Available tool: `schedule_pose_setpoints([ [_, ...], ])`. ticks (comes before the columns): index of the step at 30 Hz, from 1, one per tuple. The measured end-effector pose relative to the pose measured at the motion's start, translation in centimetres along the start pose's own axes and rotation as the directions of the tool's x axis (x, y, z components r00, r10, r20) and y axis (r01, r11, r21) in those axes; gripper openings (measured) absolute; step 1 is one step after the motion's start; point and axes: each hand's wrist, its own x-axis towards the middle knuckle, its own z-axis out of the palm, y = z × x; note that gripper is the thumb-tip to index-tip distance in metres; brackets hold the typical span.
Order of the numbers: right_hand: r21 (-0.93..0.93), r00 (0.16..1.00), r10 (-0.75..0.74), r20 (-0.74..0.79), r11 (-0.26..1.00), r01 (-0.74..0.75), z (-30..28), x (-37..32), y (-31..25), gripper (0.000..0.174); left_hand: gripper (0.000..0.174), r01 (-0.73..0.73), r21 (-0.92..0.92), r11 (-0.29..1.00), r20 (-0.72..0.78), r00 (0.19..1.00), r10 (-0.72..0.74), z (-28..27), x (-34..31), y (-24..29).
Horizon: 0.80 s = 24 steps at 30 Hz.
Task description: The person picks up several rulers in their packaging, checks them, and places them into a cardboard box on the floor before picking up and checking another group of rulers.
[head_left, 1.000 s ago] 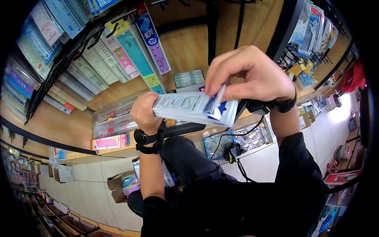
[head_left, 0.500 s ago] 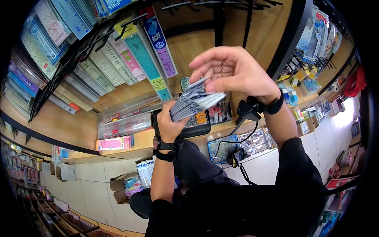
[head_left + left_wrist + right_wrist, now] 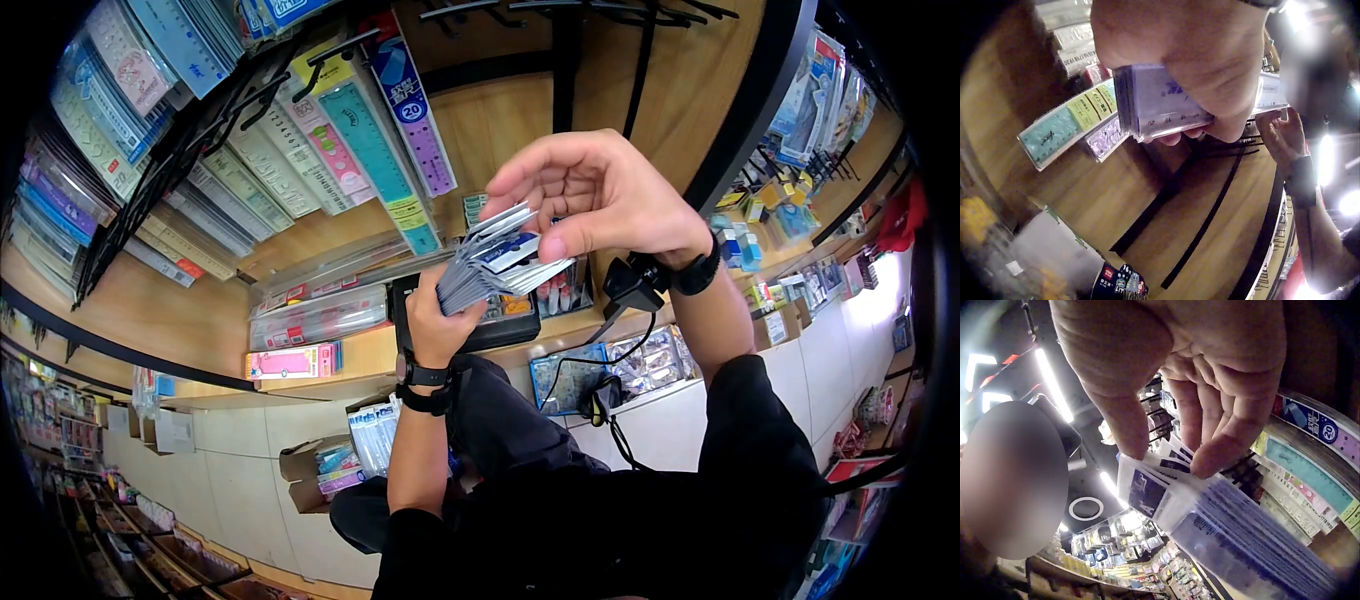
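A thick stack of rulers in clear sleeves [image 3: 468,278] is held up in front of the shelf, its top ends fanned apart. My left hand [image 3: 440,325] grips the lower part of the stack, fingers wrapped round it. In the left wrist view, numbers show along the edge of the front ruler [image 3: 1166,106]. My right hand [image 3: 620,195] curls over the fanned ends. In the right wrist view, its thumb and a fingertip pinch across the dark blue header cards [image 3: 1145,492], while the other fingers curl behind.
Packaged rulers hang on hooks at the left, among them a teal one [image 3: 368,140] and a purple one [image 3: 428,150]. A black tray [image 3: 515,332] of small goods sits on the shelf below my hands. An open cardboard box [image 3: 300,465] stands on the floor.
The stack has turned from lying nearly flat, printed face up, to standing with its ends fanned. The right hand has shifted from pinching a corner to curling round the ends.
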Motion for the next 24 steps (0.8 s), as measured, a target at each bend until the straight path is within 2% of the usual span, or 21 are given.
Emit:
schedule_pose_setpoints([
  [4,-0.016,1.000,-0.006,-0.023,1.000,0.005,0.2,0.1,0.1,0.039,0.044,0.000,0.012,1.000,-0.007,1.000,0.000,0.0,0.1,0.4],
  [6,-0.125,0.997,-0.064,-0.031,0.990,0.060,0.1,0.1,0.3,0.032,0.044,-0.050,0.017,0.999,-0.012,0.999,0.050,0.0,0.2,0.4],
  [9,-0.225,0.998,-0.056,-0.001,0.973,0.054,-0.1,0.1,-0.4,0.026,0.045,-0.054,0.057,0.997,0.015,0.998,0.054,0.0,0.0,-0.1],
  [10,-0.148,0.999,0.031,0.009,0.989,-0.029,0.0,0.0,-1.1,0.021,0.046,-0.059,0.052,0.997,0.017,0.998,0.058,0.0,-0.1,-0.3],
  [11,-0.150,1.000,0.027,0.008,0.988,-0.026,-0.2,0.0,-1.0,0.021,0.046,-0.063,0.052,0.997,0.018,0.998,0.062,0.1,-0.2,-0.4],
  [13,-0.011,0.989,0.103,0.104,0.995,-0.102,-0.6,0.2,-0.6,0.015,0.044,-0.096,0.073,0.993,0.006,0.995,0.096,0.1,-0.1,-0.1],
  [14,-0.016,0.987,0.145,0.075,0.989,-0.144,-0.5,0.3,-0.7,0.011,0.041,-0.118,0.145,0.982,0.012,0.993,0.117,-0.2,-0.3,0.2],
  [15,-0.016,0.987,0.141,0.075,0.990,-0.140,-0.4,0.4,-0.8,0.011,0.041,-0.121,0.147,0.982,0.012,0.993,0.121,-0.2,-0.3,0.1],
  [17,-0.024,0.969,0.241,0.063,0.971,-0.240,-0.1,0.7,-1.1,0.012,0.041,-0.117,0.104,0.988,0.005,0.993,0.117,-0.1,-0.3,-0.2],
  [18,-0.024,0.969,0.238,0.069,0.971,-0.237,0.0,0.9,-1.2,0.012,0.044,-0.172,0.109,0.979,-0.003,0.985,0.173,-0.2,-0.1,-0.4],
  [20,-0.187,0.985,0.166,-0.055,0.967,-0.174,0.5,1.1,-1.3,0.011,0.045,-0.171,0.125,0.977,-0.017,0.984,0.175,-0.1,-0.2,-0.3],
  [21,-0.188,0.985,0.162,-0.054,0.967,-0.169,0.6,1.4,-1.2,0.011,0.046,-0.181,0.138,0.974,-0.028,0.982,0.186,0.0,0.1,-0.3],
  [23,-0.058,0.975,0.149,-0.164,0.985,-0.160,1.1,1.6,-0.4,0.012,0.048,-0.177,0.182,0.967,-0.027,0.982,0.185,0.1,-0.2,-0.9],
  [24,-0.036,0.975,0.148,-0.169,0.987,-0.156,1.2,1.8,0.0,0.012,0.049,-0.163,0.180,0.970,-0.048,0.983,0.174,0.2,0.0,-1.1],
])
